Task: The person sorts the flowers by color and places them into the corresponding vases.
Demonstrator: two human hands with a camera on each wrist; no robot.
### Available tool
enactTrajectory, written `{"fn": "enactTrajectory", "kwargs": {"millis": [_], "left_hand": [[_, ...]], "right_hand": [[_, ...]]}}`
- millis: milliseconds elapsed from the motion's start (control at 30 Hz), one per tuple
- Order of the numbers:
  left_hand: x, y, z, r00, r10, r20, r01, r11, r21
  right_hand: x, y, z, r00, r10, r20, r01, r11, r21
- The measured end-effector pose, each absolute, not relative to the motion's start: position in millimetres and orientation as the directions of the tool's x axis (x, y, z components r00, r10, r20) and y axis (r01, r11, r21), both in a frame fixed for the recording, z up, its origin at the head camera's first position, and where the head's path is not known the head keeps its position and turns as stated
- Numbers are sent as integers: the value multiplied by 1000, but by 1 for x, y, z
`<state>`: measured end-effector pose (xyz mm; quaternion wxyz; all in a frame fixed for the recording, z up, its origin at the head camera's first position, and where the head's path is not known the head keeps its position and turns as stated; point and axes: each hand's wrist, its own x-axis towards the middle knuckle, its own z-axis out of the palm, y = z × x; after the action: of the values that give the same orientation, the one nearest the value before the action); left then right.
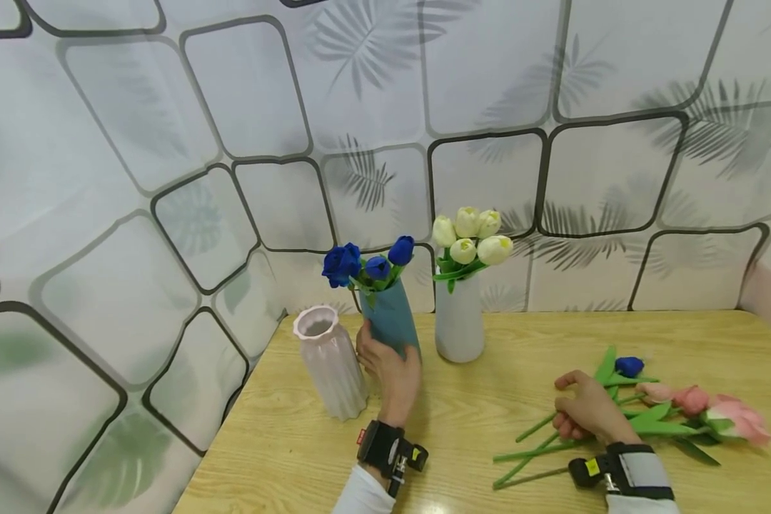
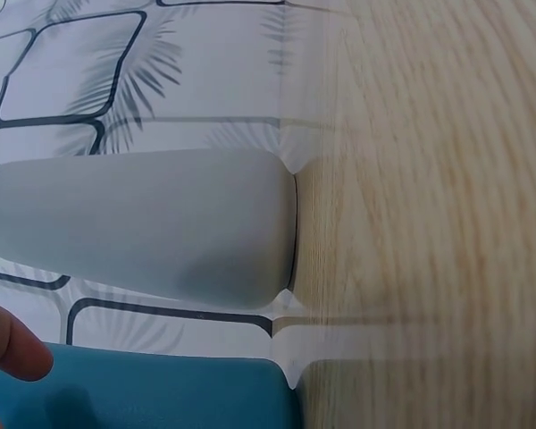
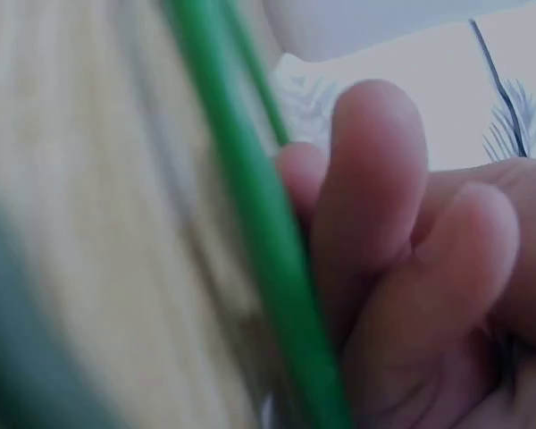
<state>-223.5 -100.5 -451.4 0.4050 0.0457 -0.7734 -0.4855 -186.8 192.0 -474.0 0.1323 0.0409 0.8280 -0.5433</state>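
Observation:
My left hand [image 1: 392,368] grips the lower body of a teal-blue vase [image 1: 388,318], which tilts a little. Three blue flowers [image 1: 375,268] stand in that vase, a rose among them. In the left wrist view, a fingertip [image 2: 27,353] lies against the teal vase [image 2: 179,393]. Over the stems of flowers lying on the table is my right hand [image 1: 585,407], its fingers loosely bent. A green stem [image 3: 250,206] runs close alongside those fingers [image 3: 375,161] in the right wrist view. Pink flowers [image 1: 735,417] and one blue flower [image 1: 630,366] lie to the right.
Left of the teal vase stands a pale pink ribbed vase [image 1: 333,364] with a scalloped rim. On its other side is a white vase [image 1: 460,321] holding several cream tulips [image 1: 465,235]. The wooden table [image 1: 283,457] meets a patterned cloth backdrop [image 1: 379,107].

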Motion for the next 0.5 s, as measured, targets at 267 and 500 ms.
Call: {"fn": "enactTrajectory", "kwargs": {"millis": [267,500], "left_hand": [[-222,-103,-451,-677,-457,576,317,525,790],[-223,-103,-450,-708,-457,539,279,520,807]], "right_hand": [[-184,179,-460,-971,1,-238,218,409,-886],[-188,174,-460,-974,-14,-227,224,123,-967]]}}
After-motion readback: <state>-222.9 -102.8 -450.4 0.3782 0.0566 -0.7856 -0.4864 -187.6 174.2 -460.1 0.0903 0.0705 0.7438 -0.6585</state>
